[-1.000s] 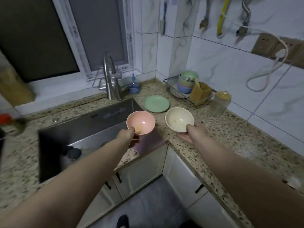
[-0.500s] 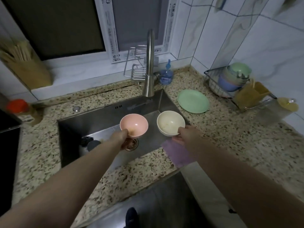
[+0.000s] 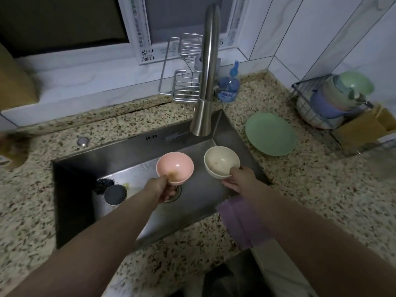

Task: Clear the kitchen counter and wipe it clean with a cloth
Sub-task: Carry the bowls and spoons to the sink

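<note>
The left hand (image 3: 164, 189) grasped the pink bowl (image 3: 175, 167), the right hand (image 3: 240, 177) the cream bowl (image 3: 221, 163), both over the sink (image 3: 132, 153). Rim-only pinches could slip, dropping bowls hard; the purple cloth (image 3: 242, 221) waited on the surface.

The pink bowl (image 3: 175, 167) in my left hand (image 3: 159, 189) looks like smooth matt plastic, with a brownish smear inside. The cream bowl (image 3: 221, 160) in my right hand (image 3: 240, 179) has the same dull, smooth finish, lightly stained. Below them the sink (image 3: 137, 153) is brushed steel, wet and faintly shiny. The tap (image 3: 206, 71) is satin metal, and the rack (image 3: 186, 82) beside it is bright wire. My counter (image 3: 310, 189) is speckled polished stone. The cloth (image 3: 242, 224) on its edge looks soft and fuzzy. The green plate (image 3: 271, 133) is smooth and matt. The wall tiles (image 3: 300, 39) are glossy. The soap bottle (image 3: 228, 86) is clear blue plastic.
</note>
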### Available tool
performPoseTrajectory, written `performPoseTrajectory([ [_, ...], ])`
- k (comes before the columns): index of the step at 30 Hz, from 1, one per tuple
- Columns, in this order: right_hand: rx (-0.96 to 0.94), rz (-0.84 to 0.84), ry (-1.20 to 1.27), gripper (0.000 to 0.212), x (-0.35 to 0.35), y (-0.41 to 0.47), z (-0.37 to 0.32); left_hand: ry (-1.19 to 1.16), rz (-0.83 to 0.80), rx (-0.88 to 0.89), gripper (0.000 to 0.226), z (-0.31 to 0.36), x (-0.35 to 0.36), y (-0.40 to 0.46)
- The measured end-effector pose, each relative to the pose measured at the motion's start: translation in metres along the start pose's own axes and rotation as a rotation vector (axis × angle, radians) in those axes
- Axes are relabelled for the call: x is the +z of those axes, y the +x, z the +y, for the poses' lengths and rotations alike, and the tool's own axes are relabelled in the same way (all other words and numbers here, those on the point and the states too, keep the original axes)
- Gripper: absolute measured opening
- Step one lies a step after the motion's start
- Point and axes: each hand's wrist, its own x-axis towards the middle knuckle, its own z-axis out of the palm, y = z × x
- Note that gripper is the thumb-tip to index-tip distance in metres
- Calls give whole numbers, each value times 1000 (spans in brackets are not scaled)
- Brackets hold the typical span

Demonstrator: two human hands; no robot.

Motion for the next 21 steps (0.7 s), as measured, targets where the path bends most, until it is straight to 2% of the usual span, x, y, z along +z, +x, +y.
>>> performPoseTrajectory([
  [4, 28, -32, -51, 52, 10, 46, -6, -81, 40, -43, 18, 2, 17, 41],
  [9, 93, -40, -116, 57, 18, 113, -8, -182, 86, -111, 24, -6, 53, 103],
  [14, 124, -23, -126, 49, 26, 164, 1, -227, 70, -131, 14, -17, 84, 135],
  [21, 182, 34, -81, 51, 37, 203, 10, -352, 84, -154, 20, -18, 112, 163],
])
